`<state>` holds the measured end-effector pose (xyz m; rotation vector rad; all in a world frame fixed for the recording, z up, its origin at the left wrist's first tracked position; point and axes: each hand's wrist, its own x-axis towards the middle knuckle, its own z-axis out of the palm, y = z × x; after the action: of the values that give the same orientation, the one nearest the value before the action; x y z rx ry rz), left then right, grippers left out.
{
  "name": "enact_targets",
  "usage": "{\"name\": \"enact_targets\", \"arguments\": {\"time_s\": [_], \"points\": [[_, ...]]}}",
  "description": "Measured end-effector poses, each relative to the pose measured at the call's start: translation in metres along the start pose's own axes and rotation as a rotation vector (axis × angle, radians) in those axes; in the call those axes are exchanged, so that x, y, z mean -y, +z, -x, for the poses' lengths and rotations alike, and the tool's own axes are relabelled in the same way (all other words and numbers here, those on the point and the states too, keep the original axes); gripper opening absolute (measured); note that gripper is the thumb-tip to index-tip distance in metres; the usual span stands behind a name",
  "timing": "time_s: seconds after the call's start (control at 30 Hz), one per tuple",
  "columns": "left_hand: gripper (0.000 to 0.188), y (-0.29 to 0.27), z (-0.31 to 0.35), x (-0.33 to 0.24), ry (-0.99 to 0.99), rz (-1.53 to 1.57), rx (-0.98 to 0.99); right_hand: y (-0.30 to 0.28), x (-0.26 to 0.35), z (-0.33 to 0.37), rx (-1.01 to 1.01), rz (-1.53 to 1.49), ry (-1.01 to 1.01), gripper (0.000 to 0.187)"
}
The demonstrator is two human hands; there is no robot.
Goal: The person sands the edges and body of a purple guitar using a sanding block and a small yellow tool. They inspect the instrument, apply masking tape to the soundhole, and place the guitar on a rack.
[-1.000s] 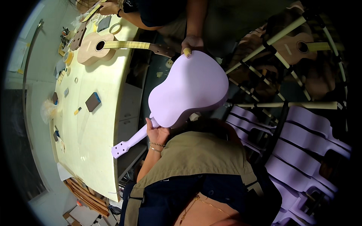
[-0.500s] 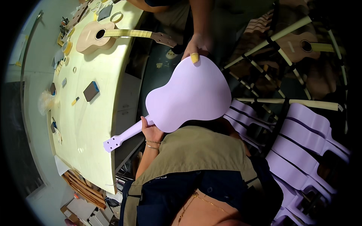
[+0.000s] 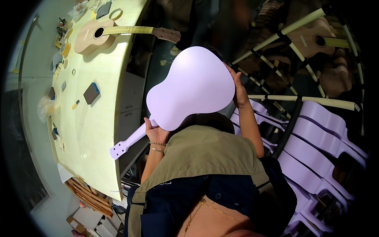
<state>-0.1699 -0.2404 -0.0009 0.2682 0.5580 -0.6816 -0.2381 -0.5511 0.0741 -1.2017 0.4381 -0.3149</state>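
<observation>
A lilac-painted ukulele (image 3: 193, 87) is held up in front of my body, its smooth back facing me and its headstock with peg holes pointing to the lower left. My left hand (image 3: 158, 134) grips it where the neck meets the body, thumb up along the side and the other fingers hidden behind. At the rounded far end of the body, my right hand (image 3: 240, 91) holds the right edge; most of its fingers are out of sight behind the instrument.
On my left, a pale workbench (image 3: 98, 134) carries an unpainted ukulele (image 3: 89, 37), a sanding block (image 3: 92, 93) and tape rolls. Several lilac ukuleles (image 3: 308, 152) stand in a row at my right. A rack of pale tubes (image 3: 304, 25) holds unpainted bodies behind them.
Another person's hand with a yellow-wrapped thumb has let go of the body and left the view. My right hand has come onto the right edge. The ukulele has shifted slightly left and up.
</observation>
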Motion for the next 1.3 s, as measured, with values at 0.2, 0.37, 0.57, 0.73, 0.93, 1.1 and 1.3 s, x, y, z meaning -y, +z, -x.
{"name": "enact_targets", "arguments": {"time_s": [0.2, 0.37, 0.57, 0.73, 0.93, 1.1, 1.3], "points": [[0.052, -0.016, 0.001, -0.004, 0.091, 0.011, 0.044, 0.020, 0.013, -0.006, 0.052, 0.155, -0.059, 0.068], [0.048, -0.023, 0.003, -0.005, 0.172, -0.010, 0.038, 0.029, 0.020, -0.007, 0.097, 0.202, -0.100, 0.065], [0.051, -0.021, 0.007, -0.006, 0.166, 0.044, 0.038, 0.021, 0.033, -0.025, 0.155, 0.184, 0.031, 0.058], [0.056, -0.005, 0.012, -0.005, 0.222, -0.031, 0.073, 0.034, 0.046, -0.042, 0.050, 0.737, 0.111, 0.057], [0.059, 0.004, 0.013, -0.003, 0.325, -0.065, 0.027, 0.054, 0.033, -0.048, -0.133, 1.058, -0.008, 0.061], [0.060, 0.007, 0.017, -0.002, 0.367, -0.082, 0.002, 0.048, 0.029, -0.056, -0.101, 0.852, 0.082, 0.054], [0.061, 0.005, 0.014, -0.005, 0.366, -0.082, 0.012, 0.053, 0.025, -0.053, -0.185, 1.064, -0.009, 0.053]]}}
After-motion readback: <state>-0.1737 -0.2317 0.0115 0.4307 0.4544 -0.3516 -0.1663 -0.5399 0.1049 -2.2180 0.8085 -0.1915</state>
